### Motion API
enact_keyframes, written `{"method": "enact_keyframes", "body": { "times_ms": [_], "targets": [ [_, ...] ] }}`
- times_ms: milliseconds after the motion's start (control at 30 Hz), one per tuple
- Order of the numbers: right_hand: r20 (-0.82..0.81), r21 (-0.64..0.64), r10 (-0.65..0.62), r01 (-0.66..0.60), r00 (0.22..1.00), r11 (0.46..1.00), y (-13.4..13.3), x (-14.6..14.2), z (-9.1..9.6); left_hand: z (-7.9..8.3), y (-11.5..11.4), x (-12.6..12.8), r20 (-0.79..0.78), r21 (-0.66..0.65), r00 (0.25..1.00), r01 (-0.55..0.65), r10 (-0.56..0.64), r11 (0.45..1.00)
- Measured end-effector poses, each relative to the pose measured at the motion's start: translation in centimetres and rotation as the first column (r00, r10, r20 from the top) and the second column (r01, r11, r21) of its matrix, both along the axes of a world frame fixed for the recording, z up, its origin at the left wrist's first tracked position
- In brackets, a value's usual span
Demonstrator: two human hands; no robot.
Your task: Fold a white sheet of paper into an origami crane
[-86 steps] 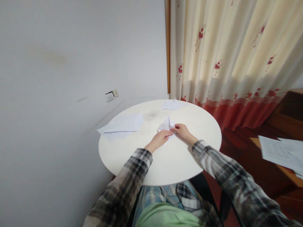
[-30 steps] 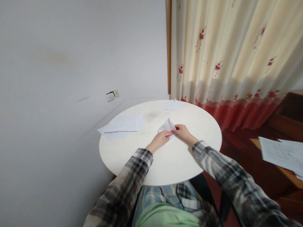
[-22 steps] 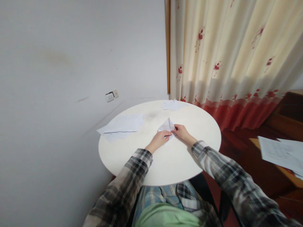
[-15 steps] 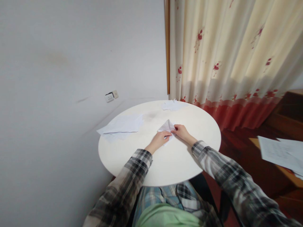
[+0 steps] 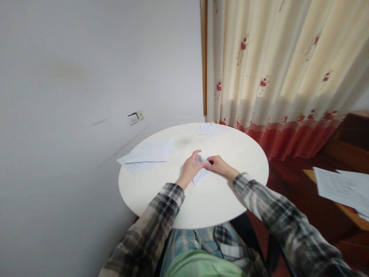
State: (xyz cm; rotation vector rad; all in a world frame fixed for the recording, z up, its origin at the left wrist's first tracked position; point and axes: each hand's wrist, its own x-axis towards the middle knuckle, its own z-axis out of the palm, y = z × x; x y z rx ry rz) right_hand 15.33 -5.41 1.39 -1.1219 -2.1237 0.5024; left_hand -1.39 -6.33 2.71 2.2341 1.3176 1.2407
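Observation:
A small folded white paper lies at the middle of the round white table. My left hand is curled over its left part, fingers bent and pinching the paper's upper edge. My right hand meets it from the right, fingertips pinched on the same fold. Most of the paper is hidden under the two hands; only a pointed flap shows below them. Both arms wear plaid sleeves.
A loose pile of white sheets overhangs the table's left edge. A crumpled paper lies at the far rim by the flowered curtain. More printed sheets rest on a wooden surface at right. A grey wall stands to the left.
The upright triangular tip of the paper has been folded down toward me. Both hands shifted slightly nearer, my left hand now covering the paper's top.

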Motion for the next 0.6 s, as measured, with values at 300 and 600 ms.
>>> {"method": "enact_keyframes", "body": {
  "times_ms": [300, 600],
  "targets": [
    [-0.012, -0.002, 0.006, -0.006, 1.000, 1.000, 0.0, 0.0, -0.1, 1.2, -0.9, 0.5, 0.232, -0.100, 0.970, 0.096, -0.070, 0.990],
    [-0.075, -0.076, 0.041, -0.047, 0.996, 0.996, 0.4, 0.2, -0.3, 0.9, -0.6, 0.3, 0.163, -0.045, 0.986, 0.038, -0.030, 0.998]
  ]
}}
